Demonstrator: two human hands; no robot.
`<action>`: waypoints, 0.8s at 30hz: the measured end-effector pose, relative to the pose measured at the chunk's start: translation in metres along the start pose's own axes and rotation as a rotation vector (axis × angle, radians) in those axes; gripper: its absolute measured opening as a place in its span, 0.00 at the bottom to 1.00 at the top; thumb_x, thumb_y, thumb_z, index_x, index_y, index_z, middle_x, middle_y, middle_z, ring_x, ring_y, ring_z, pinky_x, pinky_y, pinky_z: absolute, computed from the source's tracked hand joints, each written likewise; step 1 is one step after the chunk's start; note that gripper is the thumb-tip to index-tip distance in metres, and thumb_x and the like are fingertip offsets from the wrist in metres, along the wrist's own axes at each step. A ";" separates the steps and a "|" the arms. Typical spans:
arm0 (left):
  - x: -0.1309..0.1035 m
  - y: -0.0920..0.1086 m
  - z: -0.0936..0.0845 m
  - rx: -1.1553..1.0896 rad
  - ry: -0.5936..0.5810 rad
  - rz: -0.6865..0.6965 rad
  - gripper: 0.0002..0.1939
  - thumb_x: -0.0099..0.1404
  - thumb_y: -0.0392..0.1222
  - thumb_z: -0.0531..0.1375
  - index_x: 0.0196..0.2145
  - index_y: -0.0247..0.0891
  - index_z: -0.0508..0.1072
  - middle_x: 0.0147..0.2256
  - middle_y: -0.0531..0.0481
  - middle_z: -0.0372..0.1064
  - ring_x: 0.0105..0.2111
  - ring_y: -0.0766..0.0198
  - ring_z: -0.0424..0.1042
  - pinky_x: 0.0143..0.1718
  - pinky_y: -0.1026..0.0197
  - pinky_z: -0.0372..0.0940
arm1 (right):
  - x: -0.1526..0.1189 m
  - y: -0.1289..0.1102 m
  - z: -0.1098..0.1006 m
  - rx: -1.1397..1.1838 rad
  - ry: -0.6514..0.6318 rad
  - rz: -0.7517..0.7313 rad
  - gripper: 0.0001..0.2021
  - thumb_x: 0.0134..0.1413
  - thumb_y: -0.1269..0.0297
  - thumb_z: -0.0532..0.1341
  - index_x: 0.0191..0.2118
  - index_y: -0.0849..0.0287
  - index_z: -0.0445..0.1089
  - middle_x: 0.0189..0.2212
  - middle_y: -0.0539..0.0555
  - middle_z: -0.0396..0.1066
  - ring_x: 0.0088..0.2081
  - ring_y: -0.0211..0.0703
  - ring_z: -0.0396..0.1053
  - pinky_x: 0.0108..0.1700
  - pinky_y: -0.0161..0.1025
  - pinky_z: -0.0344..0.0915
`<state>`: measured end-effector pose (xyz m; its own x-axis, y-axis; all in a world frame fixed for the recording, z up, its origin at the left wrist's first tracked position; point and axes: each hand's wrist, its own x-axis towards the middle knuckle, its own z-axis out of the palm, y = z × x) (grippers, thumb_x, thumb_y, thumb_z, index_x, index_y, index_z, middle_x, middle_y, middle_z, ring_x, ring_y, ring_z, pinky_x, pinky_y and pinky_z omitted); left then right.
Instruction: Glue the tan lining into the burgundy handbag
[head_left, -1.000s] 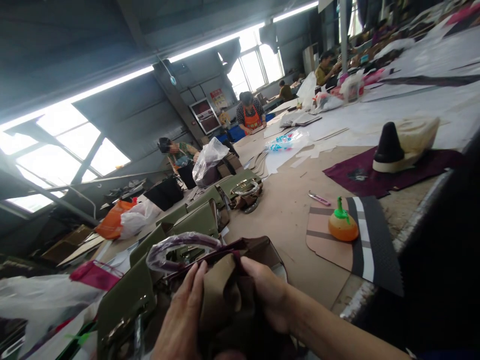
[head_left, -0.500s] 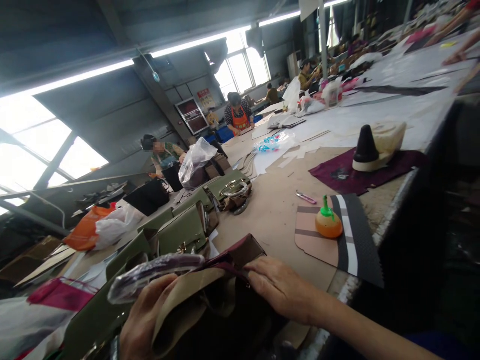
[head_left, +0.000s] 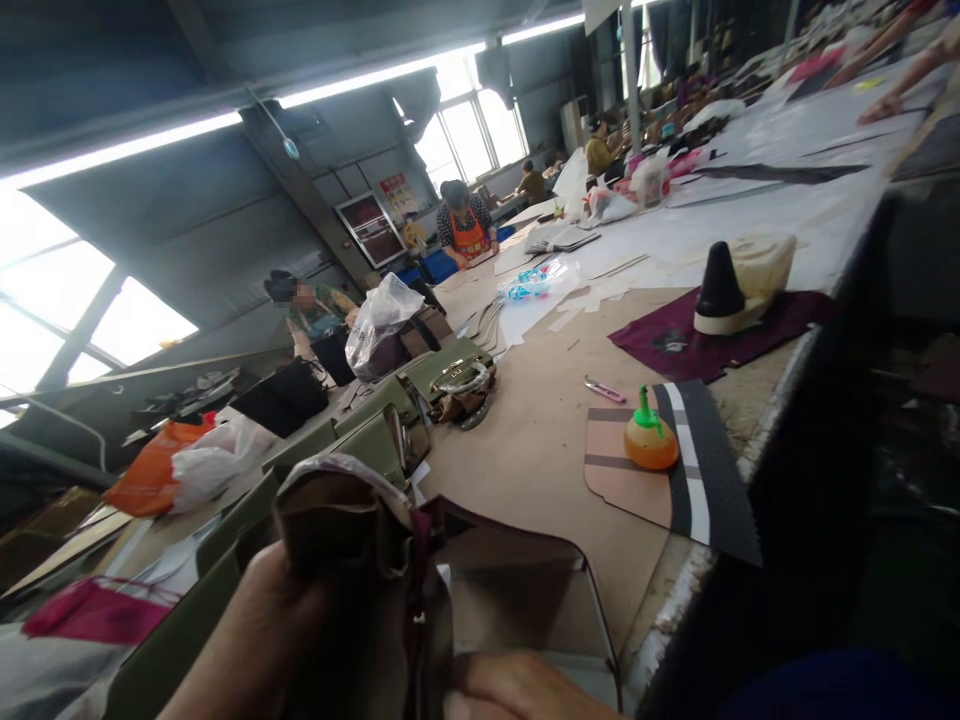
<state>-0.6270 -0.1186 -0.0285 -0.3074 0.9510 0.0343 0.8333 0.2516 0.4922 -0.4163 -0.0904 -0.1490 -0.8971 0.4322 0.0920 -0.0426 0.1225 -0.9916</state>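
A dark brown handbag (head_left: 360, 540) stands in front of me at the bottom, its lining bunched up and a flap with a pale inner side spread out to the right. My left hand (head_left: 262, 620) is closed round the bag's left side, its fingers partly hidden in shadow. At the bottom edge, my right hand (head_left: 525, 685) grips the bag where the flap meets the body; its fingertips are partly out of sight. Olive green handbags (head_left: 367, 450) lie in a row beyond my left hand.
On the table (head_left: 517, 450) to the right are an orange glue bottle (head_left: 651, 445) with a green top, a pink cutter (head_left: 604, 390) and a black cone-shaped object (head_left: 721, 282) on purple cloth. Plastic bags (head_left: 221, 460) lie at left. Several people work farther back.
The handbag has been turned and tipped up, so its flap now spreads to the right. My right hand has moved down toward the bottom edge; my left hand stays on the bag.
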 end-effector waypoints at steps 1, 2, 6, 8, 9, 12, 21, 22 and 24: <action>0.007 0.008 0.004 -0.010 -0.030 0.029 0.13 0.53 0.48 0.54 0.26 0.35 0.73 0.24 0.48 0.73 0.28 0.55 0.71 0.29 0.60 0.68 | -0.003 -0.007 -0.005 0.027 0.016 -0.033 0.23 0.63 0.46 0.48 0.37 0.61 0.69 0.30 0.49 0.67 0.31 0.37 0.65 0.31 0.27 0.59; 0.014 0.017 0.007 -0.015 -0.064 0.063 0.12 0.51 0.46 0.54 0.24 0.35 0.73 0.24 0.49 0.72 0.27 0.56 0.71 0.29 0.61 0.67 | -0.005 -0.014 -0.011 0.047 0.026 -0.076 0.23 0.63 0.45 0.49 0.37 0.61 0.68 0.30 0.49 0.66 0.32 0.37 0.65 0.32 0.28 0.59; 0.035 0.047 0.013 0.012 -0.225 0.151 0.11 0.52 0.41 0.53 0.25 0.36 0.74 0.25 0.52 0.72 0.28 0.59 0.70 0.30 0.64 0.66 | -0.006 -0.040 -0.022 0.114 0.162 -0.003 0.23 0.63 0.44 0.49 0.40 0.61 0.69 0.32 0.51 0.67 0.35 0.41 0.66 0.37 0.31 0.61; 0.041 0.057 0.011 0.012 -0.310 0.188 0.11 0.54 0.41 0.53 0.28 0.35 0.74 0.27 0.52 0.73 0.31 0.59 0.70 0.32 0.64 0.66 | -0.004 -0.045 -0.022 0.165 0.272 0.115 0.24 0.63 0.44 0.48 0.46 0.60 0.68 0.37 0.54 0.69 0.40 0.45 0.66 0.43 0.34 0.61; 0.043 0.060 0.010 -0.002 -0.347 0.219 0.12 0.55 0.41 0.53 0.29 0.35 0.75 0.28 0.52 0.73 0.32 0.59 0.70 0.34 0.63 0.66 | -0.003 -0.046 -0.022 0.192 0.304 0.141 0.25 0.63 0.44 0.48 0.48 0.60 0.68 0.39 0.55 0.69 0.43 0.47 0.66 0.46 0.35 0.61; 0.044 0.064 0.007 -0.114 -0.520 0.277 0.15 0.59 0.44 0.54 0.38 0.34 0.75 0.36 0.50 0.74 0.36 0.57 0.70 0.41 0.62 0.65 | -0.001 -0.045 -0.021 0.278 0.344 0.115 0.27 0.61 0.41 0.50 0.53 0.59 0.65 0.45 0.57 0.68 0.49 0.50 0.64 0.53 0.37 0.57; 0.024 0.044 0.022 -0.178 -0.569 0.158 0.32 0.48 0.44 0.68 0.52 0.41 0.66 0.47 0.47 0.71 0.47 0.51 0.69 0.49 0.56 0.65 | 0.002 -0.050 -0.040 0.374 0.232 -0.034 0.28 0.64 0.44 0.46 0.52 0.64 0.67 0.39 0.55 0.70 0.45 0.45 0.67 0.48 0.35 0.63; 0.022 0.042 0.026 -0.151 -0.526 0.177 0.25 0.51 0.44 0.65 0.48 0.40 0.69 0.42 0.48 0.73 0.43 0.53 0.71 0.46 0.57 0.67 | 0.001 -0.054 -0.044 0.310 0.210 -0.026 0.25 0.65 0.47 0.46 0.52 0.62 0.67 0.39 0.54 0.71 0.42 0.44 0.68 0.45 0.34 0.64; 0.017 0.040 0.031 -0.114 -0.435 0.210 0.12 0.54 0.44 0.61 0.37 0.38 0.73 0.34 0.51 0.75 0.35 0.57 0.72 0.39 0.61 0.69 | 0.000 -0.068 -0.051 0.026 0.142 0.015 0.21 0.66 0.52 0.47 0.47 0.60 0.71 0.35 0.53 0.72 0.36 0.43 0.70 0.39 0.34 0.65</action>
<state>-0.5850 -0.0870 -0.0351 0.1020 0.9720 -0.2116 0.7937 0.0487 0.6064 -0.3907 -0.0532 -0.0771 -0.8264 0.5562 0.0876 -0.0432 0.0925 -0.9948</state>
